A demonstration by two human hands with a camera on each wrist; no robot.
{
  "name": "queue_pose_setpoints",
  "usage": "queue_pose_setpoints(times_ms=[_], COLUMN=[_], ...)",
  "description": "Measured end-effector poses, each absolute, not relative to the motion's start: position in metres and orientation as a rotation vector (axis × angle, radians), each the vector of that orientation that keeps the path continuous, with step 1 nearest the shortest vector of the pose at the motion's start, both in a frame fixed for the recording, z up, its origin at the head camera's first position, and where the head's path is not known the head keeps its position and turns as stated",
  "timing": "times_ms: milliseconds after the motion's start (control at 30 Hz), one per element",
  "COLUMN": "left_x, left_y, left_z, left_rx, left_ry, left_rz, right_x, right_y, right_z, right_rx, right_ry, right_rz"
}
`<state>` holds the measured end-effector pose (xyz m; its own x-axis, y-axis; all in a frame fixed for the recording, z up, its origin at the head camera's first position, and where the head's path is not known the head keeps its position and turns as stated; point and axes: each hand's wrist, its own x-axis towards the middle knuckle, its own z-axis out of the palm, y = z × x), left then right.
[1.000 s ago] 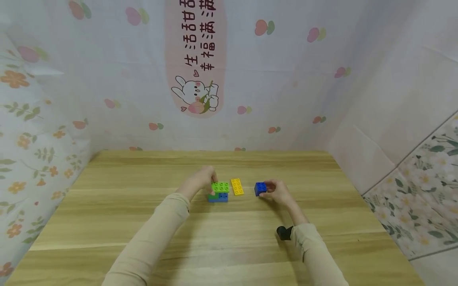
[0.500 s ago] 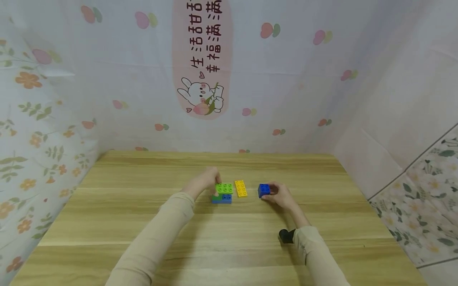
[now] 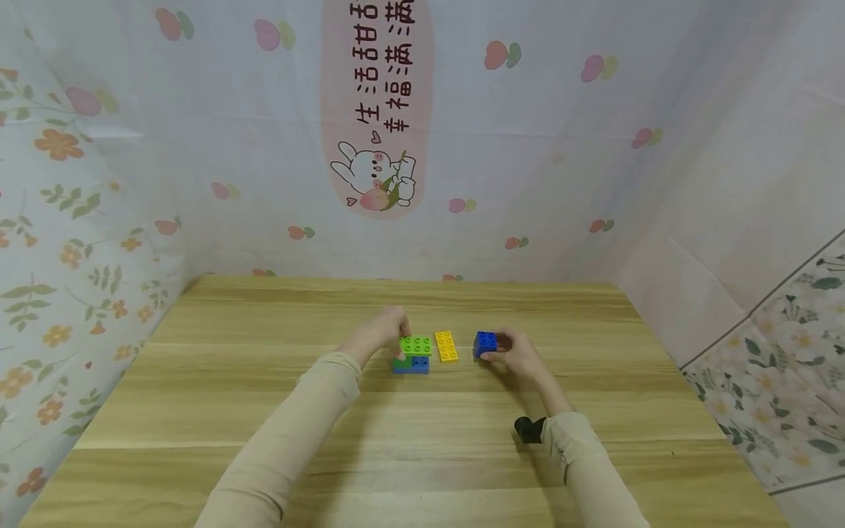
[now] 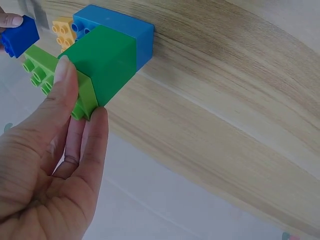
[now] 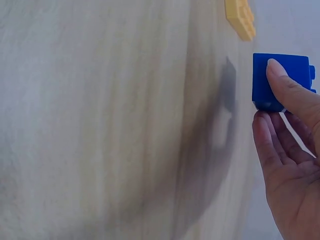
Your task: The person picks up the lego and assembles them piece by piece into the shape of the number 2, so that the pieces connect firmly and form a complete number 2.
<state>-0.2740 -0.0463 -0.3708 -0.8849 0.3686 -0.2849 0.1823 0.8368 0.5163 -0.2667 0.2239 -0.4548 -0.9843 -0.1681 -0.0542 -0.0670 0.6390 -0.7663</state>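
A stack of toy building bricks stands left of centre on the table: a blue brick (image 4: 145,42) at the bottom, a dark green brick (image 4: 107,62) over one end of it, and a light green plate (image 3: 416,346) on top, overhanging the blue brick's bare studs. My left hand (image 4: 55,155) pinches the end of the light green plate, thumb near its joint with the dark green brick. To the right, my right hand (image 5: 295,135) holds a dark blue brick (image 3: 485,344) between thumb and fingers, just over the table. Its studs face up.
Between the stack and the dark blue brick lies a yellow plate (image 3: 446,346), studs up. A black object (image 3: 529,430) juts from the right sleeve at the wrist. Patterned cloth (image 3: 528,169) hangs behind the wooden table (image 3: 264,308).
The head view has shifted slightly. My right hand has raised the dark blue brick a little and brought it slightly closer to the yellow plate. My left hand keeps its hold on the stack.
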Motion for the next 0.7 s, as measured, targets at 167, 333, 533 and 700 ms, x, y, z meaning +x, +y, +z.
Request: queue_pose_setpoints(times_ms=[167, 333, 533, 700], left_x=[-0.274, -0.273, -0.273, -0.274], left_y=[-0.047, -0.047, -0.046, -0.046], left_z=[-0.370, -0.369, -0.369, -0.370], left_rx=[0.426, 0.430, 0.432, 0.432], left_ry=[2.646, 2.650, 2.639, 2.644], left_rz=[0.684, 0.674, 0.692, 0.670], right_x=[-0.267, -0.266, -0.265, -0.265], right_y=[0.220, 0.215, 0.205, 0.195], right_z=[-0.448, -0.442, -0.432, -0.426], right_rx=[-0.168, -0.177, -0.214, -0.231], right_ry=[2.715, 2.709, 2.728, 2.708], right_rz=[-1.304, -1.320, -1.305, -1.308])
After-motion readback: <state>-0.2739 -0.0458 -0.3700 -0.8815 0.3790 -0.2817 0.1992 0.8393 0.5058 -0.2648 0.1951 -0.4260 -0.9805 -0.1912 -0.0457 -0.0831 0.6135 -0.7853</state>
